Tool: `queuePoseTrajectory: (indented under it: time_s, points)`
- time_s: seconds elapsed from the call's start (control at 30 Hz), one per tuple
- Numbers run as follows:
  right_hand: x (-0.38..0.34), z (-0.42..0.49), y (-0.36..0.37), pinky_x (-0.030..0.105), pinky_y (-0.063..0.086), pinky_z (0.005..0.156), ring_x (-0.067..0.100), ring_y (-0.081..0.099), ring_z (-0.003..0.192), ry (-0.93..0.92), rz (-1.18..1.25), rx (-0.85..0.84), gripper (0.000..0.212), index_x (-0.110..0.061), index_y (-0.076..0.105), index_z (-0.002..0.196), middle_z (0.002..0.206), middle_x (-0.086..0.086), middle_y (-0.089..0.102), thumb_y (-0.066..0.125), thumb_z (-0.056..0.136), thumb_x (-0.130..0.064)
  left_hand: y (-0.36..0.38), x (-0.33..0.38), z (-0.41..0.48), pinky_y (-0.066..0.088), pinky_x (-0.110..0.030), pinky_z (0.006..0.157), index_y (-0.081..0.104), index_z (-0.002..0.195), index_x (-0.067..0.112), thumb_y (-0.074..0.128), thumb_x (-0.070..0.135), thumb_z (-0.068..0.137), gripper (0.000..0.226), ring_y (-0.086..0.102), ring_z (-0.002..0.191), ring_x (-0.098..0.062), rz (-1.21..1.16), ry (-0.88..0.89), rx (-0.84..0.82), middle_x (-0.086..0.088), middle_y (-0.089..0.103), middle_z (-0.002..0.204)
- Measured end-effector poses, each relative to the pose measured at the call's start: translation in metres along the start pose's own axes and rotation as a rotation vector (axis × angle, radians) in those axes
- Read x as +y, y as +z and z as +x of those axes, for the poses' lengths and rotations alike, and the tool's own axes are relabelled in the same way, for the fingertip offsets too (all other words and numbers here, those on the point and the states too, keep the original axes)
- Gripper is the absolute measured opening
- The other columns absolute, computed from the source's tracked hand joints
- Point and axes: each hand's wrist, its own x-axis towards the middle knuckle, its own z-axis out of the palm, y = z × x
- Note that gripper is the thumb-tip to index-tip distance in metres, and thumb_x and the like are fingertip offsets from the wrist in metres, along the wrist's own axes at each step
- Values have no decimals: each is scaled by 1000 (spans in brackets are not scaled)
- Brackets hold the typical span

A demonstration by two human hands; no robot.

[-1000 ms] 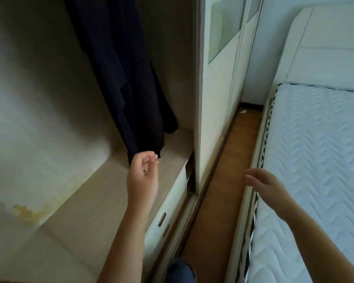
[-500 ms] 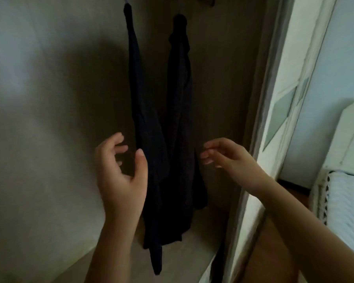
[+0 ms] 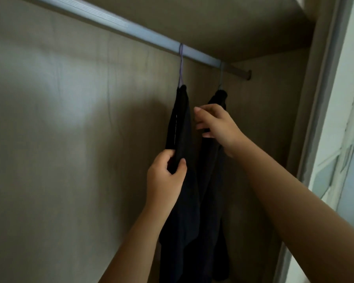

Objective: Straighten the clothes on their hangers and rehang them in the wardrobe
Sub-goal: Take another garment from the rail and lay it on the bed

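1. Two dark garments [image 3: 182, 123] hung from the rail [image 3: 143, 35] in the wardrobe.
2. The left hand [image 3: 168, 176] pinched the nearer garment; the right hand [image 3: 215, 125], fingers loosely spread, touched the farther one [image 3: 213, 160].
3. Judging by this, straightening remained unfinished.

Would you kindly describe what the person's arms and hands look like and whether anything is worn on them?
Both forearms are bare, with no sleeves in view. The left hand and right hand show no gloves, rings, watch or bracelet, and the fingernails look short and unpainted.
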Motion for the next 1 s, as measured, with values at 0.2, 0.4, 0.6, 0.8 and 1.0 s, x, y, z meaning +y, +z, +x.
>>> queuePoseTrajectory:
  time_s: [0.2, 0.4, 0.6, 0.8, 1.0]
  points:
    - [-22, 41, 2, 24, 39, 56, 12, 49, 60, 36, 0, -45, 34, -16, 53, 90, 71, -3, 51, 55, 85, -49, 3, 4, 5, 48, -17, 67, 66, 80, 25, 59, 12, 86, 15, 64, 76, -4, -152, -3, -166, 10, 68, 77]
    - [-28, 56, -18, 21, 46, 52, 16, 55, 64, 190, -178, -169, 8, -11, 57, 93, 74, 4, 55, 55, 87, -17, 11, -1, 5, 53, -22, 76, 68, 95, 18, 61, 20, 86, 12, 65, 85, -10, -132, -7, -229, 0, 69, 90]
    - [-21, 72, -29, 27, 43, 62, 29, 59, 95, 262, -565, -11, 30, 3, 52, 120, 107, 20, 56, 42, 94, -8, 4, -2, 9, 50, -14, 73, 64, 82, 36, 57, 21, 87, 17, 64, 83, -3, -182, -28, -163, 12, 69, 90]
    - [-12, 74, -28, 31, 39, 70, 31, 54, 86, 120, -667, 189, 24, -5, 54, 89, 89, 12, 54, 39, 95, -23, -12, -1, 5, 47, -9, 73, 59, 87, 35, 46, 24, 92, 18, 62, 79, 2, -161, -27, -146, 12, 67, 83]
    - [-23, 68, -41, 32, 39, 66, 31, 57, 84, 15, -559, 340, 25, -7, 59, 96, 88, 11, 58, 42, 95, -25, -37, -3, 2, 43, -1, 73, 53, 85, 39, 47, 27, 91, 15, 61, 87, -2, 8, -29, -131, 12, 64, 90]
